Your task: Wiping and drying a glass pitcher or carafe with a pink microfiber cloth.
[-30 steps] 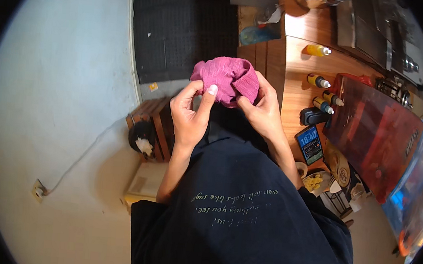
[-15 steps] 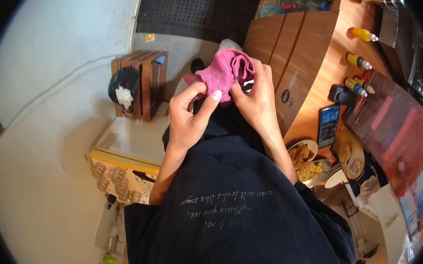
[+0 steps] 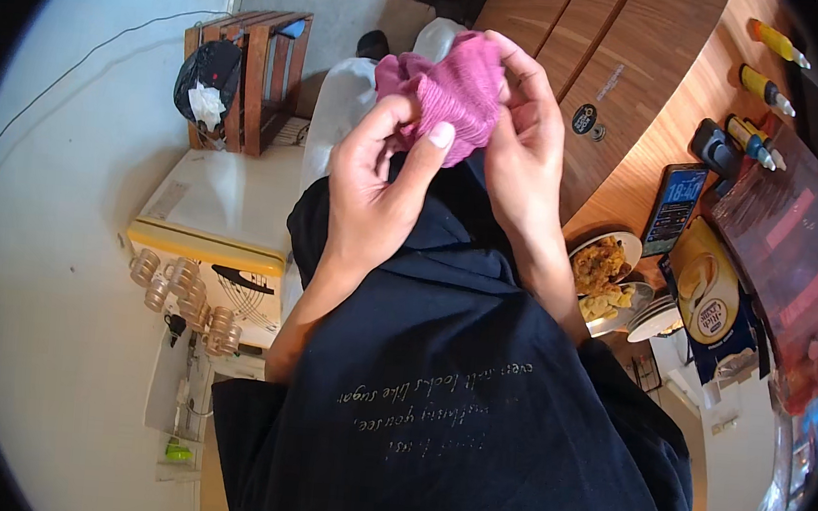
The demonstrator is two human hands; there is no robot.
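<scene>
In front of my chest, I hold a crumpled pink ribbed cloth (image 3: 466, 85) up between both hands. My left hand (image 3: 374, 181) pinches its near left side, with the thumb lying on top of the fabric. On the other side, my right hand (image 3: 529, 154) grips the right edge between thumb and fingers. Folds bunch up at the cloth's upper left, and they hide some of my fingertips. I cannot tell whether it is a plain cloth or a garment.
On the right, a wooden counter (image 3: 653, 111) carries a phone (image 3: 674, 211), several small yellow bottles (image 3: 766, 89) and a plate of fried food (image 3: 602, 263). To the left, a wooden crate (image 3: 255, 80) stands on a white, yellow-edged surface (image 3: 212, 192).
My hands have raised the pink cloth slightly, and its ribbed face is now spread more toward me. My view has shifted, bringing the counter and phone further right.
</scene>
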